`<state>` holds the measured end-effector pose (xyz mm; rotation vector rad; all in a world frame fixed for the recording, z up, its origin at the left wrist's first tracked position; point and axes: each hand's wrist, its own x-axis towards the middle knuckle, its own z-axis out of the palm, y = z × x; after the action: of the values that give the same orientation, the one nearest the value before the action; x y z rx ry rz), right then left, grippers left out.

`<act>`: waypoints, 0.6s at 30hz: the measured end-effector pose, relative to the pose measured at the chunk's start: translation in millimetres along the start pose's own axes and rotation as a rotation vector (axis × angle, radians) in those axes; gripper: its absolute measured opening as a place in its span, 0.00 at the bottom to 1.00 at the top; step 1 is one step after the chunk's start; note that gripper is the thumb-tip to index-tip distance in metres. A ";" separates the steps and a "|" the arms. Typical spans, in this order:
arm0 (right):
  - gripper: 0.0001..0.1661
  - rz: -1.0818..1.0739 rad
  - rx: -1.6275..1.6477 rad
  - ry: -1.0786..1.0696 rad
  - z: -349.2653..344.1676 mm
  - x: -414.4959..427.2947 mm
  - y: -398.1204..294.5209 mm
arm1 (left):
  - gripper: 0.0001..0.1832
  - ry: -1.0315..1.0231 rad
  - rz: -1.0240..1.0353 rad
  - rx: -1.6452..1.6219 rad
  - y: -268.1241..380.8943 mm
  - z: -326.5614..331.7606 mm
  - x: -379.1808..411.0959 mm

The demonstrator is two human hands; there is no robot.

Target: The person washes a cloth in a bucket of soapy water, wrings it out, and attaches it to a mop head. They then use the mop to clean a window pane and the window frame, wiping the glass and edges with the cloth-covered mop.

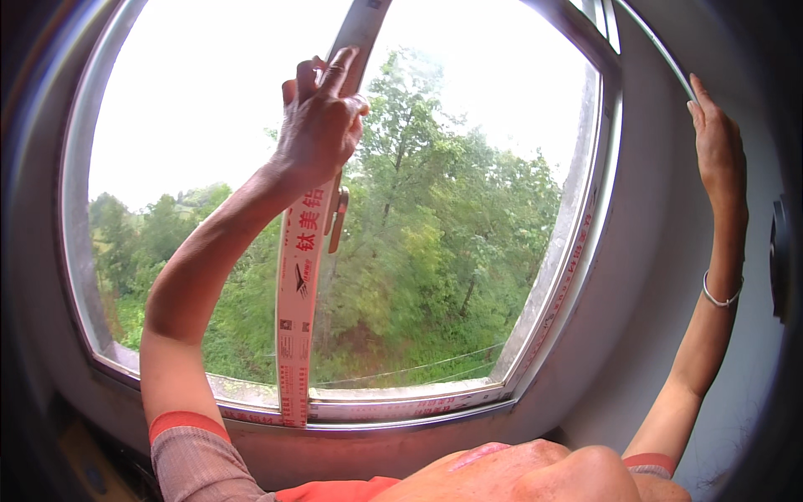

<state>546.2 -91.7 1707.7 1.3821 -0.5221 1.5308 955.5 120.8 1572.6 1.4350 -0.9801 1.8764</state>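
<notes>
My left hand (323,122) is raised against the middle upright (357,37) of a sliding aluminium window. Its index finger points up along the upright and the other fingers are bent and spread; I see nothing held in it. Just below that hand, a window latch handle (337,226) sticks out from the upright. Far to the right, my right hand (720,141) is lifted high, with the lower end of a thin pale rod or strip (659,47) between its thumb and fingers. The upper end of this strip runs out of view.
Red-printed protective film (295,326) covers the upright, and more lies along the bottom rail (408,411). The right window pane (426,251) shows trees outside. A plain wall (640,376) borders the window at right, where a dark object (779,257) sits near the view's rim.
</notes>
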 end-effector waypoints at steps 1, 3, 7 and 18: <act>0.24 0.009 -0.021 0.000 5.2 -3.3 8.1 | 0.11 0.011 -0.010 -0.048 -1.0 0.9 1.2; 0.24 0.024 -0.059 0.001 17.6 -11.8 28.8 | 0.10 -0.007 -0.008 0.005 3.9 -3.7 -0.3; 0.24 0.134 -0.083 -0.092 30.0 -36.7 69.8 | 0.11 -0.005 0.016 0.048 3.4 -5.1 1.0; 0.25 0.257 -0.134 -0.297 -21.5 -111.8 78.7 | 0.10 0.040 0.059 0.081 -2.3 -7.1 4.4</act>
<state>455.1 -149.4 1621.0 1.4883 -1.0005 1.4652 952.3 128.0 1576.2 1.4230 -0.9462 2.0008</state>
